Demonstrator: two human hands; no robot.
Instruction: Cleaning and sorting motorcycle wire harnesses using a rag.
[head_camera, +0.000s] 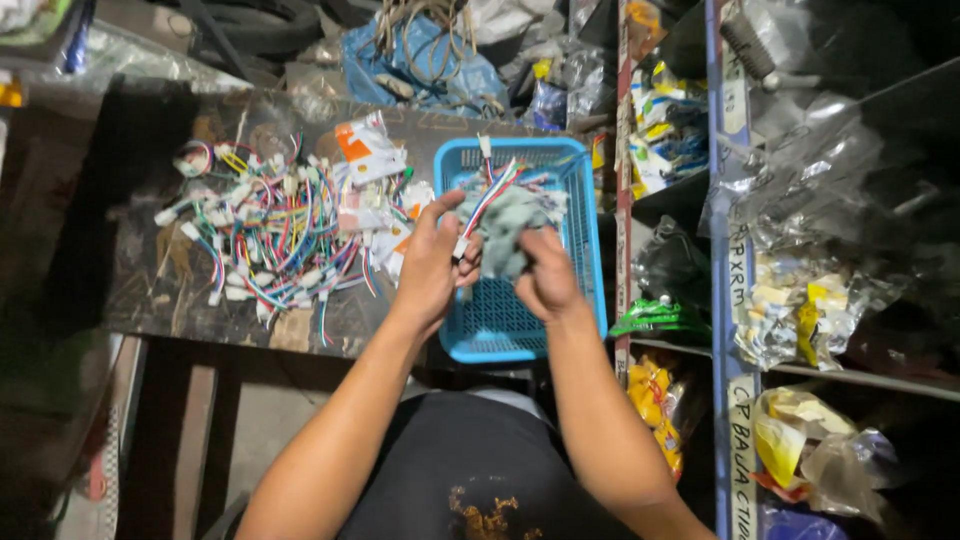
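My left hand (432, 262) pinches a short wire harness (490, 195) of red, white and green wires with white plug ends, held over a blue plastic basket (580, 250). My right hand (545, 275) grips a crumpled grey-green cloth (510, 225) that wraps around the harness. Both hands hover just above the basket's left half. A big heap of similar coloured wire harnesses (275, 230) with white connectors lies on the dark worktable (150, 290) to the left of my left hand.
Small orange-and-white packets (362, 150) lie between the heap and the basket. A shelf rack (722, 300) on the right holds plastic bags of parts. A blue bag with cables (420, 60) sits behind the table.
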